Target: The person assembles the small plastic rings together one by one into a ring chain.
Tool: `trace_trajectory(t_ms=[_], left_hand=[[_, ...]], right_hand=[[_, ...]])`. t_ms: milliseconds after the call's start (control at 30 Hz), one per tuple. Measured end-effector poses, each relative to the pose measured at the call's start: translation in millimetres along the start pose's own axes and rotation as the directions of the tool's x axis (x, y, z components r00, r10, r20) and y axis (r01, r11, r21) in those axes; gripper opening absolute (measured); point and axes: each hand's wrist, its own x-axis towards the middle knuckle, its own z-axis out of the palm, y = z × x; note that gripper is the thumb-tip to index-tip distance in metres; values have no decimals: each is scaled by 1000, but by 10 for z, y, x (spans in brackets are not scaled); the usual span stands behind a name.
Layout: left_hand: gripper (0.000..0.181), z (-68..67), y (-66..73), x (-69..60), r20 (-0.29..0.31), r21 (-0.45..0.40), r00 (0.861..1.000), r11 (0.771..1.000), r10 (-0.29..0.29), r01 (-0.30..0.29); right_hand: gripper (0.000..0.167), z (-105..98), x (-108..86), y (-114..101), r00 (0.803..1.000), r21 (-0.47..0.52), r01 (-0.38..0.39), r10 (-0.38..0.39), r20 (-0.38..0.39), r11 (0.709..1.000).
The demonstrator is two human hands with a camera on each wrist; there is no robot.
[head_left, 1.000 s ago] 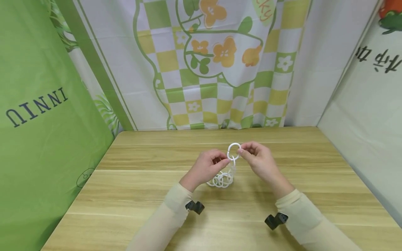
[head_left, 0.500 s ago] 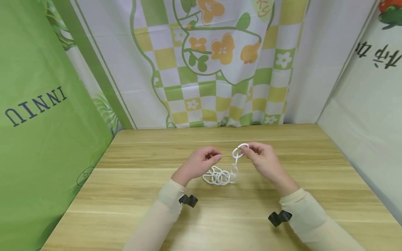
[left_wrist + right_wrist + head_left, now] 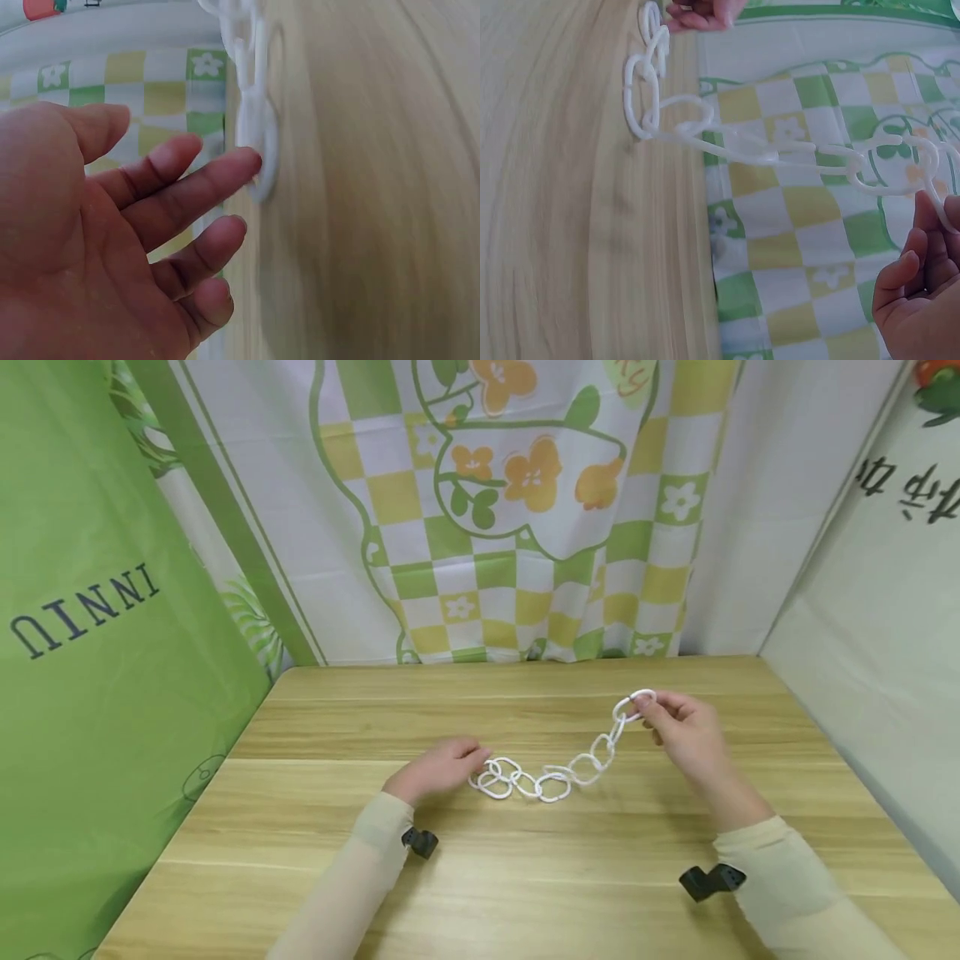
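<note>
A chain of white plastic rings [image 3: 553, 787] runs across the wooden table, its left part lying on the wood and its right part raised in the air. The right hand [image 3: 692, 731] pinches the end ring [image 3: 622, 709] between thumb and fingers above the table. Beside the chain's left end is the left hand [image 3: 438, 768]. In the left wrist view the left hand [image 3: 142, 217] has its fingers loosely extended, one fingertip touching or just in front of a ring [image 3: 259, 142]. The right wrist view shows the raised links [image 3: 780, 154] stretching toward the right hand [image 3: 926, 292].
The wooden table [image 3: 525, 885] has its far edge against a patterned curtain [image 3: 517, 568]. A green cloth [image 3: 112, 710] hangs on the left and a white cloth [image 3: 862, 635] on the right. Small black devices [image 3: 712, 881] are strapped at both wrists.
The right hand has moved right with the end ring, drawing the bunched chain out into a line. The left hand let go of the ring and moved left and down beside the other end.
</note>
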Motion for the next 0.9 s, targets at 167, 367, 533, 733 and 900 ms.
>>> trace_trajectory(t_ms=[167,367,533,733,900], left_hand=[[32,-78,-166,-97,-31,41,999,999,-17,18],[21,-109,-341,-182,-125,98,992,995,-23,35],[16,-50,-240,-257,-126,117,984,987,123,-109],[15,79,-33,-336,15,145,977,966,213,-213],[22,147,98,-300,107,141,966,958,236,-249]], right_hand=[[15,-224,43,60,998,156,-8,17,-58,988],[9,-418,59,152,991,294,-5,44,-127,956],[14,-454,41,190,990,226,-49,77,-119,973],[15,-418,33,209,990,162,-73,91,-106,984],[10,-398,37,203,990,207,-69,92,-105,976]])
